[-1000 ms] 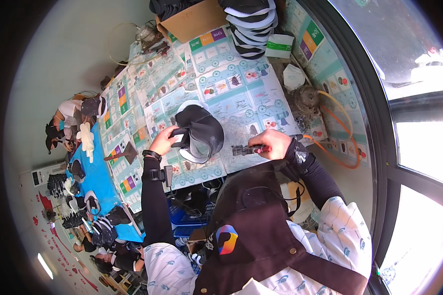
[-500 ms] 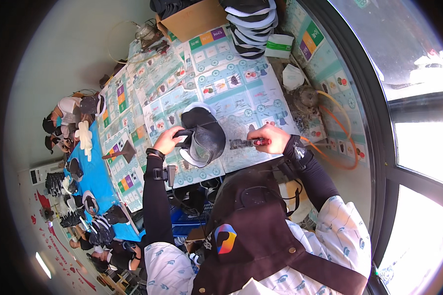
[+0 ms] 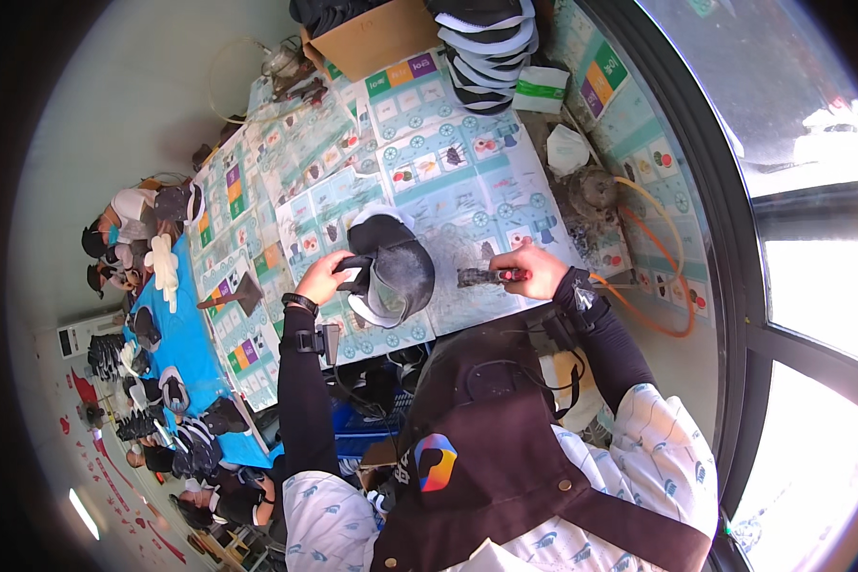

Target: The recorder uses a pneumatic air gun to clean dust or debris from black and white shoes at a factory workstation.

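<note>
Fingers of my left hand are closed on the left edge of a black-and-white shoe upper. Its curved black panel faces up, and pale material shows at its far and near edges. To the right, my right hand grips a hand tool with a dark head and red parts. The tool's head points left at the upper, with a gap between them. An orange hose comes toward my right wrist; its join to the tool is hidden.
Printed sheets cover the worktable. At the back stand a cardboard box and a stack of black-and-white pieces. A round metal pot sits by the right wall. A brown block-like object stands left. People work beyond the blue table.
The upper has tilted and shifted very slightly left in my left hand. My right hand has moved a little right with the tool, away from the upper.
</note>
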`<control>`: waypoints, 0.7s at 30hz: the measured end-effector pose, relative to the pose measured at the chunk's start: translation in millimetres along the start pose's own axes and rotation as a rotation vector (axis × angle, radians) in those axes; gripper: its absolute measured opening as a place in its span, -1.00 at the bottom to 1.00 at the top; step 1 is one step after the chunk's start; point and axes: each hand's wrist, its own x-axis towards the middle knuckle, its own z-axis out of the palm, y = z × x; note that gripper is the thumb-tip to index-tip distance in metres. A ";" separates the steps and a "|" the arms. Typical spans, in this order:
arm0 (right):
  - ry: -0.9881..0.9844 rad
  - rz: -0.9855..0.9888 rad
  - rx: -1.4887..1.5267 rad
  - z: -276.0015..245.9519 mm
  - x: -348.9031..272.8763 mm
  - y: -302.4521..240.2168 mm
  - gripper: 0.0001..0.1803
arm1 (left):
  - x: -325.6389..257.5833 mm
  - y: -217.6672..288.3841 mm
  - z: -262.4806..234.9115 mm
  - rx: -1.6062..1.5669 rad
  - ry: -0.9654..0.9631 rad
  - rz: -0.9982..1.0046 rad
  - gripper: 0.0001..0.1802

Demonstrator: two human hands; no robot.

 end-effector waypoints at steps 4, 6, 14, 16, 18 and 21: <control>0.166 -0.048 0.015 -0.4 -2.8 0.3 -0.76 | -5.3 -5.0 -0.5 -0.016 0.017 -0.046 -0.67; 0.161 0.038 -0.004 -7.5 -9.9 1.7 -0.75 | -2.6 3.1 3.7 0.046 0.018 -0.047 -0.67; -0.048 0.066 0.068 9.9 -11.7 11.0 -0.77 | 3.6 -8.7 -0.3 -0.234 0.002 -0.075 -0.63; -0.135 0.045 0.088 18.4 0.0 3.4 -0.72 | -16.4 -16.8 -9.2 -0.349 0.082 -0.096 -0.60; -0.053 -0.021 0.163 32.7 11.7 4.0 -0.66 | -47.0 -30.8 -16.4 -0.383 0.156 -0.097 -0.58; 0.167 0.155 -0.137 51.3 17.7 78.4 -0.56 | -52.8 -11.0 -6.3 -0.245 0.199 -0.234 -0.58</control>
